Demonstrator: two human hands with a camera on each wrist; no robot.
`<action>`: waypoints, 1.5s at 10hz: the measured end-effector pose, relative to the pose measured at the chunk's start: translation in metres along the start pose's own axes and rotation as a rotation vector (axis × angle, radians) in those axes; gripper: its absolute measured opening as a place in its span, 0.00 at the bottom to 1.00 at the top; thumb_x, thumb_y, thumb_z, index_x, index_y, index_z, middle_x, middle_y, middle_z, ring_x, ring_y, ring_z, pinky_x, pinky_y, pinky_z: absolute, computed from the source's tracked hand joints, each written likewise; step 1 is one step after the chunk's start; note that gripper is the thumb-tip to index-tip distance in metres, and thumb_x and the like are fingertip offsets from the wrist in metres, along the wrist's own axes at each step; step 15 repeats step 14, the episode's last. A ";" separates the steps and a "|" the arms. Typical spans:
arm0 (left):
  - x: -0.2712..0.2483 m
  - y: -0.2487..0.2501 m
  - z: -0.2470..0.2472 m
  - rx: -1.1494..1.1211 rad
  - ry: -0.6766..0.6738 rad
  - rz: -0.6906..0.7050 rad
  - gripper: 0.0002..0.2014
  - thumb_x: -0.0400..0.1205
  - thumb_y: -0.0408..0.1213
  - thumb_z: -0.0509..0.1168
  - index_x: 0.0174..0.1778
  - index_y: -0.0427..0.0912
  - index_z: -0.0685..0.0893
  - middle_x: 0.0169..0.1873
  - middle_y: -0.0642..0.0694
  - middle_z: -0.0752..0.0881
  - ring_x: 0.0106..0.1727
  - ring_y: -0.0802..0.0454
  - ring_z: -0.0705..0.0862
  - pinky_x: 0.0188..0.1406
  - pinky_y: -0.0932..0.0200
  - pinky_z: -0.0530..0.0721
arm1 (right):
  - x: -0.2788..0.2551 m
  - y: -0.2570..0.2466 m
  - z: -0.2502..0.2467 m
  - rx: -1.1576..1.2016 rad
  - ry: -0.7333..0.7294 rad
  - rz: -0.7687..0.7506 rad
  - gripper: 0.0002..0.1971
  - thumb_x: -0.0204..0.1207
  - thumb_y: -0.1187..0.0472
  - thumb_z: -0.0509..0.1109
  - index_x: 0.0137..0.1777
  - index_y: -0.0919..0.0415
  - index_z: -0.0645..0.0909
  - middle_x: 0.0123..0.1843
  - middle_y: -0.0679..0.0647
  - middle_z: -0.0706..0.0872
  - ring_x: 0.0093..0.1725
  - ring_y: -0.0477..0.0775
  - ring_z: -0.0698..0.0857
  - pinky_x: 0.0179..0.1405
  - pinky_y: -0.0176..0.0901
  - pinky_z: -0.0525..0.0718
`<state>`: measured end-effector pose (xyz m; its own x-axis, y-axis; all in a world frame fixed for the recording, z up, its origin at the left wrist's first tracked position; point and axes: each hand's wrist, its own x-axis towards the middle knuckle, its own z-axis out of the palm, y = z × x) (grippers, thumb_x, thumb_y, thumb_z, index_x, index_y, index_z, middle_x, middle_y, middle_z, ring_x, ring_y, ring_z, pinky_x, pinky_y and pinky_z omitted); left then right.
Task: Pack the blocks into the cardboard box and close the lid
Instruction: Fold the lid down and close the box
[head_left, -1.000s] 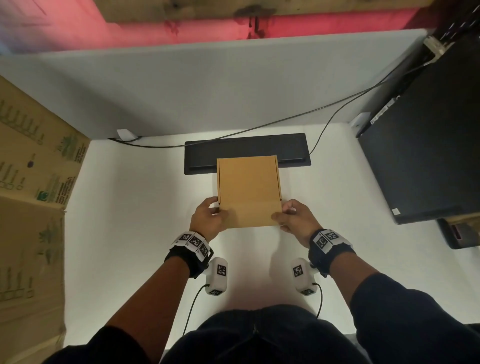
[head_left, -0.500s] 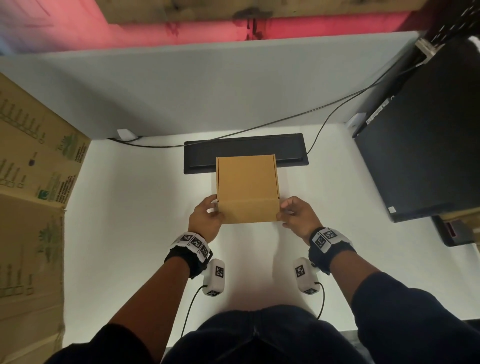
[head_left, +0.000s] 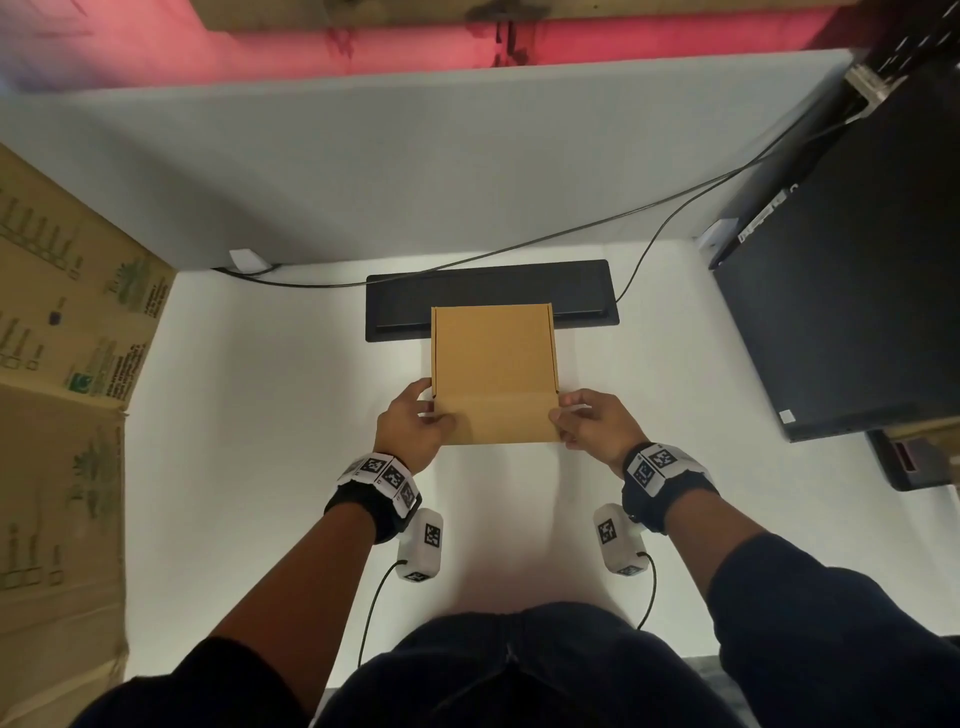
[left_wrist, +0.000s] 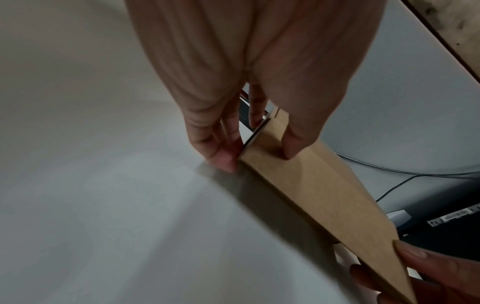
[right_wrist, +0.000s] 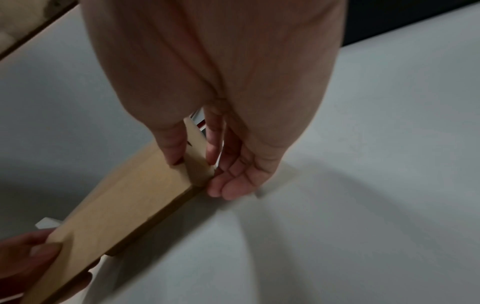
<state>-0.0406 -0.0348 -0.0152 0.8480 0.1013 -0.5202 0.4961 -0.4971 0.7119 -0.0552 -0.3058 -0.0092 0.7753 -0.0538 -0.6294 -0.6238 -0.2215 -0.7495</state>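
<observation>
Front flap (head_left: 498, 418) lifted off box (head_left: 493, 351) again; L hand (head_left: 410, 428), R hand (head_left: 597, 426) fingers pinch flap corners; contents hidden, prob. blocks.

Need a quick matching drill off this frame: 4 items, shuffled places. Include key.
Things:
1. cardboard box
2. left hand
3. right hand
4. black tray

Places:
A. behind the box, at the desk's far edge
B. pinching the box's near right corner
C. centre of the desk, lid down
D. pinching the box's near left corner

Pairs: 1-C, 2-D, 3-B, 4-A
</observation>
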 end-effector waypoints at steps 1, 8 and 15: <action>0.000 0.001 -0.001 0.006 0.012 -0.010 0.34 0.79 0.41 0.76 0.82 0.50 0.75 0.64 0.43 0.90 0.54 0.52 0.85 0.57 0.59 0.82 | 0.000 0.001 0.003 0.050 0.015 0.016 0.08 0.80 0.63 0.75 0.53 0.66 0.83 0.47 0.62 0.88 0.41 0.58 0.87 0.56 0.61 0.89; 0.026 0.032 -0.009 0.837 0.018 0.398 0.56 0.70 0.50 0.81 0.87 0.68 0.51 0.88 0.37 0.46 0.87 0.30 0.50 0.81 0.27 0.67 | 0.025 -0.039 0.005 -0.834 0.051 -0.371 0.49 0.66 0.57 0.84 0.82 0.39 0.60 0.86 0.58 0.55 0.80 0.68 0.63 0.68 0.65 0.80; 0.048 0.077 -0.010 1.058 -0.008 0.485 0.49 0.70 0.45 0.80 0.85 0.61 0.60 0.86 0.40 0.55 0.88 0.35 0.53 0.80 0.30 0.59 | 0.044 -0.094 0.018 -1.248 0.093 -0.491 0.38 0.67 0.53 0.79 0.76 0.48 0.67 0.81 0.57 0.64 0.71 0.69 0.66 0.66 0.63 0.78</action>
